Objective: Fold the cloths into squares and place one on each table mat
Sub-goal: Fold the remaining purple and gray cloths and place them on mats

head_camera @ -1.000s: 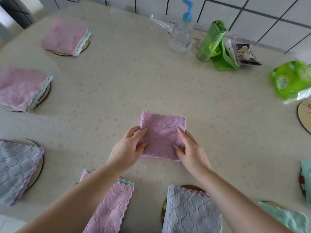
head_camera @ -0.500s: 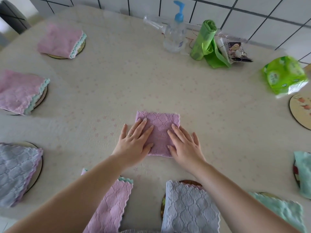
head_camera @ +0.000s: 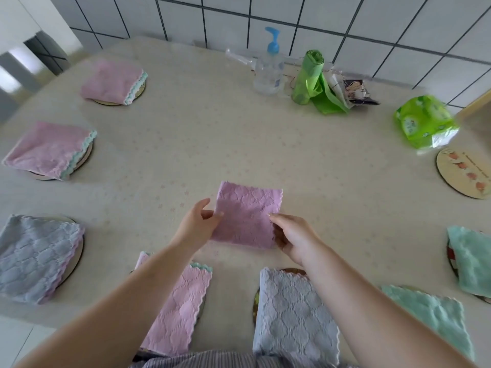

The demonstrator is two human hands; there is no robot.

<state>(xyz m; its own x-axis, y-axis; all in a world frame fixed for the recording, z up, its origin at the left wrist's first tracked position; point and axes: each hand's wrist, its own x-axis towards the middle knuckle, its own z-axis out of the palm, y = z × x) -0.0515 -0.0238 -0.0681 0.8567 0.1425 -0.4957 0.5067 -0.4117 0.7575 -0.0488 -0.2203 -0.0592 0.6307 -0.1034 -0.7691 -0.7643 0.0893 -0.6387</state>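
**Folded purple cloth held by both hands**

Pinched at the left edge by left hand (head_camera: 195, 225), at the right edge by right hand (head_camera: 293, 235): purple cloth (head_camera: 245, 215), folded square. Well left of bare table mat (head_camera: 463, 175), near mid-table.

Between the hands, a mauve quilted cloth (head_camera: 247, 216) is showing diamond stitching; the tablecloth (head_camera: 239, 144) beyond is glowing cream with pink stars.
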